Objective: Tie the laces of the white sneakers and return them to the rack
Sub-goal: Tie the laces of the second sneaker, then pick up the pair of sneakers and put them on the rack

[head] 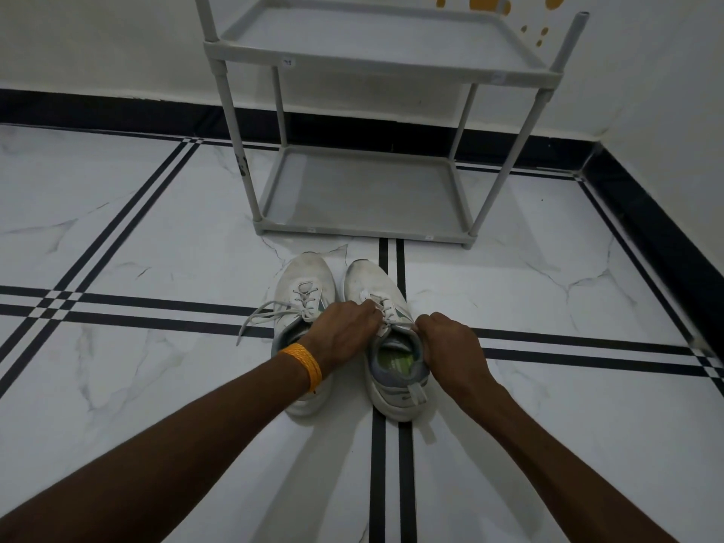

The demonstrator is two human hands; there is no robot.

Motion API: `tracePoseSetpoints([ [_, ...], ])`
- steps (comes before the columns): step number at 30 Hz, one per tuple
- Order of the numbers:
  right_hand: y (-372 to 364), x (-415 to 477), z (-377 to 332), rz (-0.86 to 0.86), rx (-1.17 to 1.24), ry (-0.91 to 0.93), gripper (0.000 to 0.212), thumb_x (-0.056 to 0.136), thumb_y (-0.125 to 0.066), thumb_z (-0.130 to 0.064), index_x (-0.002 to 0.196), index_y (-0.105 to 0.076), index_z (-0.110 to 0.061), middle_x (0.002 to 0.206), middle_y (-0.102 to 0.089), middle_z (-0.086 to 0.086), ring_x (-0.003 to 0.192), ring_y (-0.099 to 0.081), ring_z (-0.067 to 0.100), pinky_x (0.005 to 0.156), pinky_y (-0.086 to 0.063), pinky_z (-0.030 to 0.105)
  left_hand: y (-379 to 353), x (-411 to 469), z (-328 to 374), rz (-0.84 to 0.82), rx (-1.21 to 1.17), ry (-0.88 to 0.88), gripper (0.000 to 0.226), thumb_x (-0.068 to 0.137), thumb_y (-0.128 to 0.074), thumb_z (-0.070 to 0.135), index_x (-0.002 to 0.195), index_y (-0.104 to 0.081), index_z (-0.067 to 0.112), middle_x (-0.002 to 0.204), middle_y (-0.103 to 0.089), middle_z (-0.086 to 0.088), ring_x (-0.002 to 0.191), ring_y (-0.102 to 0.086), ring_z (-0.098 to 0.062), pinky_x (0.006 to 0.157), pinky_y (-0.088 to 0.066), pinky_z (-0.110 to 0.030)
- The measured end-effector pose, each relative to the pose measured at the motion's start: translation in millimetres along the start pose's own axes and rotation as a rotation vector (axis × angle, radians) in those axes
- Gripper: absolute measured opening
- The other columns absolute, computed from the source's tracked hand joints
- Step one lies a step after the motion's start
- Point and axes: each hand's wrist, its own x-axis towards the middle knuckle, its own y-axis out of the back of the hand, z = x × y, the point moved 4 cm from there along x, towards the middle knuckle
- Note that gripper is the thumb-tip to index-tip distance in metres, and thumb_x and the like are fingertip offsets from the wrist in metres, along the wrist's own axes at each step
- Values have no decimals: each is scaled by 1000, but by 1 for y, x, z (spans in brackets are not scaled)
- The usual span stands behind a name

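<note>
Two white sneakers stand side by side on the floor, toes pointing at the rack. The left sneaker has loose laces trailing out to the left. Over the right sneaker both hands pinch its laces. My left hand, with an orange band on the wrist, crosses over the left sneaker's opening and grips a lace near the tongue. My right hand holds the other lace end at the shoe's right side. The grey rack stands just beyond the toes, both of its visible shelves bare.
The floor is white marble tile with black double stripes. A white wall with a black skirting runs behind the rack and down the right side. Orange spots mark the wall at the top right.
</note>
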Motion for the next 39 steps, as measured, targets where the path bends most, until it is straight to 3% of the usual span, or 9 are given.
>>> tracePoseSetpoints([
  [13,-7,2,5,23,112,-36,33,92,-47,-29,77,-64,-5,73,-69,15,63,-62,32,59,-44,35,3,-4,2,-18,-16,22,26,100,-37,14,120,-51,4,120,-57,-17,99,-61,-35,79,-46,-42],
  [20,-6,3,11,-30,197,-72,30,97,-51,-28,78,-64,-8,73,-68,11,64,-58,25,63,-48,36,2,-8,0,-23,-79,83,24,99,-42,15,120,-51,6,122,-55,-15,95,-61,-31,78,-49,-40],
  [22,0,4,15,-43,255,-114,30,97,-49,-32,77,-61,-13,69,-62,3,63,-54,20,61,-41,32,8,-16,-8,101,-183,163,26,96,-48,18,120,-53,10,132,-51,-13,87,-63,-27,72,-54,-37],
  [25,1,2,14,-159,342,-227,36,92,-48,-52,111,-59,-23,93,-59,-4,86,-59,18,71,-45,32,23,-38,-41,370,-276,367,39,91,-53,30,127,-51,15,131,-51,-8,80,-64,-22,64,-58,-36],
  [27,-8,-2,10,-299,401,-303,52,86,-52,-60,126,-48,-26,106,-60,-2,95,-61,20,74,-48,33,19,-55,-75,282,-327,602,51,87,-53,41,132,-46,18,119,-57,-7,90,-64,-27,73,-55,-36],
  [29,-17,-4,8,-386,474,-354,51,84,-57,-57,122,-47,-25,105,-63,-1,86,-64,20,64,-50,30,3,-71,-100,13,-471,798,62,84,-55,56,131,-44,17,116,-60,-9,99,-62,-31,76,-49,-37],
  [33,-25,1,11,-395,529,-414,28,88,-56,-35,106,-53,-14,91,-64,10,61,-66,25,46,-55,33,-30,-84,-89,-369,-983,768,49,86,-65,43,118,-40,17,104,-63,-9,82,-66,-23,61,-56,-30],
  [36,-31,7,3,-332,471,-373,20,90,-51,-26,98,-55,-9,88,-63,12,70,-64,28,60,-58,42,-52,-73,-87,-189,-840,739,46,82,-67,26,118,-45,8,107,-63,-14,86,-65,-25,63,-56,-34],
  [39,-38,14,-1,-247,411,-318,15,92,-47,-20,90,-52,-6,87,-60,14,77,-61,31,67,-54,42,-56,-63,-84,36,-834,698,30,86,-61,19,112,-51,6,105,-65,-14,84,-57,-23,65,-43,-28],
])
